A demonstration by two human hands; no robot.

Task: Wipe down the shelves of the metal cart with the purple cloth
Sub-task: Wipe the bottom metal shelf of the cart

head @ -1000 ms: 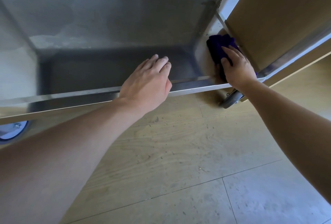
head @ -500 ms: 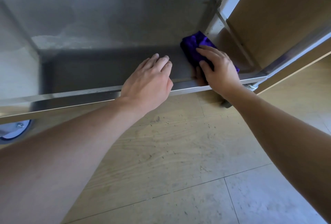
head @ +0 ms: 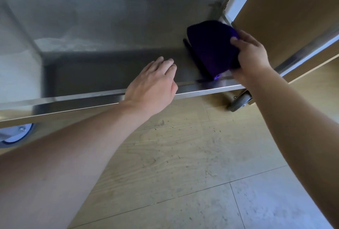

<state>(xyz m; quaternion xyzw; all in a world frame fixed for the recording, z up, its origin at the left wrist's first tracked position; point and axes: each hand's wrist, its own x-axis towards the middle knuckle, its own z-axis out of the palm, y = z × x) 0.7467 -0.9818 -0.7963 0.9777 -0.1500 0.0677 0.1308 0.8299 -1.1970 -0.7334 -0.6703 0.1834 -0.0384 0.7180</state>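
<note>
The cloth (head: 212, 49), dark purple and bunched, lies on the bottom shelf (head: 113, 69) of the cart (head: 73, 100) at its right end, just inside the front lip, with its lower tip reaching that lip. The right hand (head: 251, 56) grips it from the right side: fingers (head: 238, 38) curl over the upper right edge, thumb below, clamped on the fabric. A dark strip, either shadow or fold, runs along the cloth's left edge; which one cannot be determined. The left hand (head: 154, 85) rests palm down over the front lip, to the left of the cloth and clear of it, fingers together and extended flat onto the shelf, holding nothing. Below the right wrist a caster (head: 239, 102) stands on the floor (head: 183, 164). A second wheel (head: 14, 137) shows partly beneath the lip, well left of the left forearm. A brown panel (head: 286, 18) stands beyond the right fingers.
</note>
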